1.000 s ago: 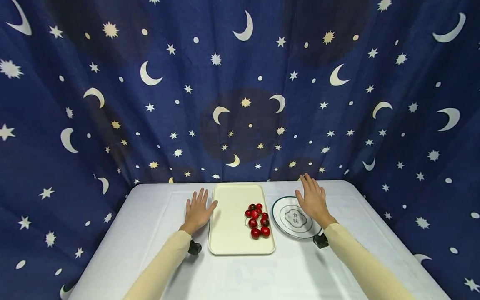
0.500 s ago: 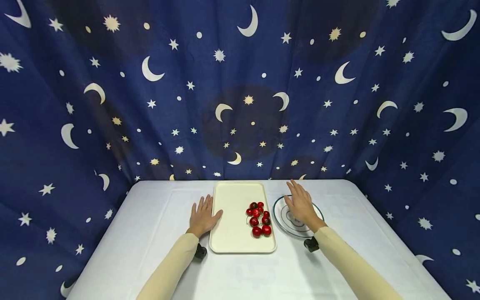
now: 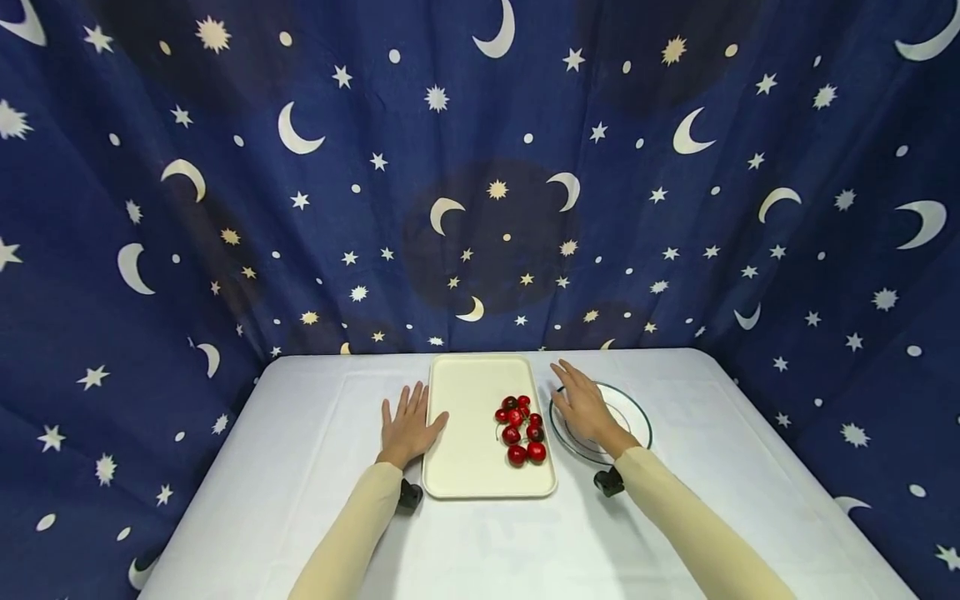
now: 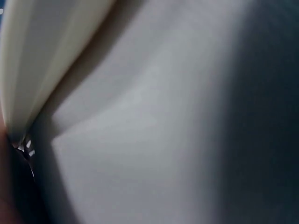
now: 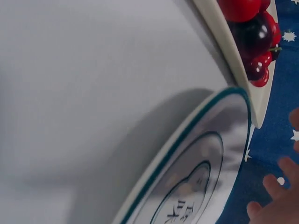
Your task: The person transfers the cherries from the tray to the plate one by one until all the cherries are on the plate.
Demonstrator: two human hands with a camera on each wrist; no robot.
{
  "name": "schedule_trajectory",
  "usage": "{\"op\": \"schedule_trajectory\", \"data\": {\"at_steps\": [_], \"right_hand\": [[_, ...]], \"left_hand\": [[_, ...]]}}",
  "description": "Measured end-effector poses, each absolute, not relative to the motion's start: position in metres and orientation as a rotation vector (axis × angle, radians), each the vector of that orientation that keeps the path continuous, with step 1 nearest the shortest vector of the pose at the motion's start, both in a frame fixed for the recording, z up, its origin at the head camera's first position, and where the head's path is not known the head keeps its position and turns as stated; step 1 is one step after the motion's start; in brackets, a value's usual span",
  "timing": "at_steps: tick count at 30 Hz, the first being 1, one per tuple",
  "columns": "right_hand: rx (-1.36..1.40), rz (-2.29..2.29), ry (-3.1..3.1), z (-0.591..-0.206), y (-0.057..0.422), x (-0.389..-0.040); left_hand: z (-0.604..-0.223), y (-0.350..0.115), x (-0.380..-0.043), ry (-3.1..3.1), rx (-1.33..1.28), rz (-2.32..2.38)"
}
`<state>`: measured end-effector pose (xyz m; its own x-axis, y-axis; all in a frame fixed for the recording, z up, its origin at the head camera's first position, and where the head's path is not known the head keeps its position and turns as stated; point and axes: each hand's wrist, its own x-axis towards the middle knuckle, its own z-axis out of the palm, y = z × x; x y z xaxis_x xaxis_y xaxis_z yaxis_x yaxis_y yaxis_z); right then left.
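Note:
My left hand [image 3: 406, 430] lies flat at the left edge of a cream rectangular tray [image 3: 465, 392]. Its fingers are straight and spread, with the thumb over the tray's rim. On the tray's right side sits a cluster of several red cherries [image 3: 511, 435], some with stems. My right hand [image 3: 587, 408], fingers extended, hovers over a round white plate [image 3: 633, 417] with a green rim and covers part of it from above. In the right wrist view, printed characters show at the middle of the plate [image 5: 217, 182], and the fingers [image 5: 275, 186] hold nothing.
A white cloth covers the table [image 3: 495, 550]. Behind and at both sides hangs a dark blue curtain [image 3: 360, 208] with moons and stars. The plate stands just right of the tray. A black wrist camera [image 3: 609, 481] hangs under the right wrist.
My right hand has moved left across the plate toward the cherries. My left hand has shifted slightly right, its thumb now over the tray's rim. Cherries, tray and plate keep their places.

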<state>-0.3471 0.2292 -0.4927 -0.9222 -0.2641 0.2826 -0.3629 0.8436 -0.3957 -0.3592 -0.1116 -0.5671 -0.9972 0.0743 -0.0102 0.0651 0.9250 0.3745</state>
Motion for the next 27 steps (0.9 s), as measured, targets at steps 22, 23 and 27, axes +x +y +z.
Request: {"op": "schedule_trajectory", "data": {"at_steps": [22, 23, 27], "right_hand": [[0.625, 0.657, -2.914, -0.495, 0.202, -0.355], [0.622, 0.661, -2.924, -0.497, 0.201, -0.355], [0.612, 0.675, -2.95, -0.502, 0.197, -0.353]], "left_hand": [[-0.562, -0.109, -0.362, 3.049, 0.102, 0.547], [-0.563, -0.109, -0.362, 3.046, 0.099, 0.545], [-0.565, -0.111, -0.36, 3.04, 0.089, 0.535]]}}
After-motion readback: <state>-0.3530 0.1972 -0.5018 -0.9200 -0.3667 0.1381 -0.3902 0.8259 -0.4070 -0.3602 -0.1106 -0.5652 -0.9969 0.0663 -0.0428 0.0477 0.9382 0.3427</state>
